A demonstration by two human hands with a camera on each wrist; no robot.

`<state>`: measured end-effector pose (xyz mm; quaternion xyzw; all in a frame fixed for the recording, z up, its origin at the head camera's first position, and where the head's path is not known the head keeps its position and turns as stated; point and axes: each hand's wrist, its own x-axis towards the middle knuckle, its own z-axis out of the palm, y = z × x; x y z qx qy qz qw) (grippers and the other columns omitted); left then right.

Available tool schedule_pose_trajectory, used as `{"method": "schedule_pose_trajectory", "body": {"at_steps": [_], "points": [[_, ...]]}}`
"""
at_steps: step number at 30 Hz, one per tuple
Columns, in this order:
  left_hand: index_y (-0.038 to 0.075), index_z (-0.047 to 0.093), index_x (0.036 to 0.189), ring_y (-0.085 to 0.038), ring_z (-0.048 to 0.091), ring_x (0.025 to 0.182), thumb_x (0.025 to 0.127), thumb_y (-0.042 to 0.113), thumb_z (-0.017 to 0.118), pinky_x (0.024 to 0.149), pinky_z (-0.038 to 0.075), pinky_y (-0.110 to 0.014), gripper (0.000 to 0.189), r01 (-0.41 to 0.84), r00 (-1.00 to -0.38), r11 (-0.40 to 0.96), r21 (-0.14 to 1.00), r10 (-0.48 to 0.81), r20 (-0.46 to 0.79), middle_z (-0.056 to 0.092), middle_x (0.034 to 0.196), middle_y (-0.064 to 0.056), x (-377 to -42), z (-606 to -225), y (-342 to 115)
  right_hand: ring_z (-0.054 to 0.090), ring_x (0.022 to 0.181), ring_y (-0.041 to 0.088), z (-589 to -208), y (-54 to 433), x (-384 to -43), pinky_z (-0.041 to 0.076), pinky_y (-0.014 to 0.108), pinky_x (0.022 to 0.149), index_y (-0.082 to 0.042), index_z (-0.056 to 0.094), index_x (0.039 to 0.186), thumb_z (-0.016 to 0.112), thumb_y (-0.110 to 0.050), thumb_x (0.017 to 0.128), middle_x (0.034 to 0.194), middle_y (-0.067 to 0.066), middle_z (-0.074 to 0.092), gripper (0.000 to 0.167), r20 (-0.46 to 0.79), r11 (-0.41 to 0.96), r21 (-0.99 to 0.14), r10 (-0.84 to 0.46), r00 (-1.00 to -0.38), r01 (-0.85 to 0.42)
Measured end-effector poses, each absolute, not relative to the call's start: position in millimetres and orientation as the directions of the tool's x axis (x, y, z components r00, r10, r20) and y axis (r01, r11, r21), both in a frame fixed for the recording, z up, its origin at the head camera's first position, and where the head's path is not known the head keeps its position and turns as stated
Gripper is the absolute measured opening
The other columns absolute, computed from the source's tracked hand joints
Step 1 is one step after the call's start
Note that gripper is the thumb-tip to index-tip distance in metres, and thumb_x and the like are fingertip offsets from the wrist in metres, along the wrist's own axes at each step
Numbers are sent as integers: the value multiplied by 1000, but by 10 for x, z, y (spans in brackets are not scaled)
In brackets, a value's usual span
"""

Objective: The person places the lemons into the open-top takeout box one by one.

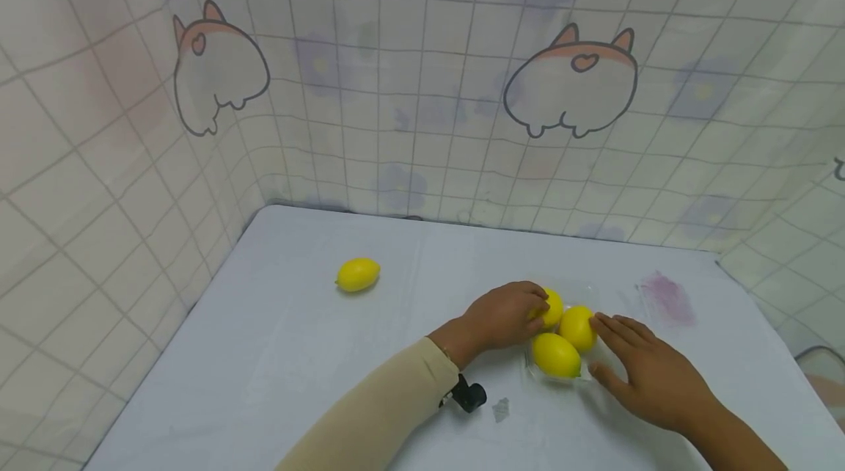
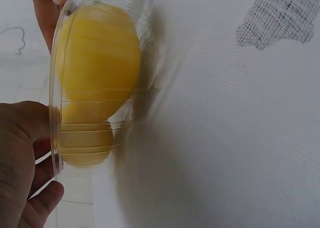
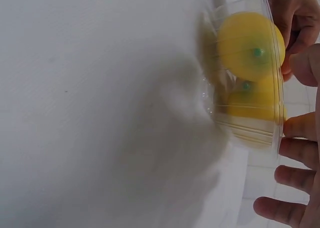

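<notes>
A clear plastic container (image 3: 250, 133) on the white table holds three yellow lemons. My left hand (image 1: 503, 315) bends its fingers over the far-left lemon (image 1: 551, 307) and grips it at the rim. Beside that one sit a second lemon (image 1: 578, 329) and the nearest lemon (image 1: 557, 356), whose green tip faces right. On the opposite side, my right hand (image 1: 653, 375) has its fingers extended, with fingertips right at the container's edge and the second lemon. Through the see-through wall, a lemon (image 2: 100, 53) shows low inside in the left wrist view.
Another lemon (image 1: 358, 275) lies alone toward the table's back left. A pink smudge (image 1: 667, 298) marks the cloth at right, and a small grey patch (image 1: 502, 410) is in front. A black wrist device (image 1: 470, 395) hangs under the left sleeve. Patterned curtains (image 1: 449, 89) surround the table.
</notes>
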<state>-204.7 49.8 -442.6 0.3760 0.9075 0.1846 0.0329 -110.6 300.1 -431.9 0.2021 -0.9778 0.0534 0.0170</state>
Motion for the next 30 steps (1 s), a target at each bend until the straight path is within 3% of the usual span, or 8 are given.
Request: {"method": "schedule_pose_trajectory", "body": {"at_steps": [13, 21, 30], "points": [[18, 70, 131, -9, 49, 135, 104, 28, 61, 113, 34, -23, 30, 661, -731, 632, 405, 664, 158, 59, 142, 7, -2041, -4361, 283, 46, 134, 42, -4263, 3086, -989, 48, 67, 92, -5, 46, 152, 59, -70, 92, 150, 18, 48, 89, 4, 947, -134, -294, -956, -292], [17, 69, 132, -12, 51, 134, 104, 30, 62, 113, 37, -28, 31, 663, -740, 648, 375, 644, 194, 60, 141, 4, -2067, -4289, -164, 48, 131, 42, -4323, 3158, -941, 50, 66, 87, -8, 45, 152, 60, -72, 90, 149, 18, 48, 91, -5, 951, -157, -271, -963, -267], [16, 67, 134, -17, 49, 136, 103, 30, 64, 114, 39, -36, 34, 581, -808, 697, 420, 554, 198, 59, 142, 2, -2105, -4224, -778, 49, 129, 45, -4365, 3173, -944, 49, 68, 86, -8, 44, 152, 55, -79, 88, 148, 22, 48, 96, -54, 959, -155, -247, -967, -237]]}}
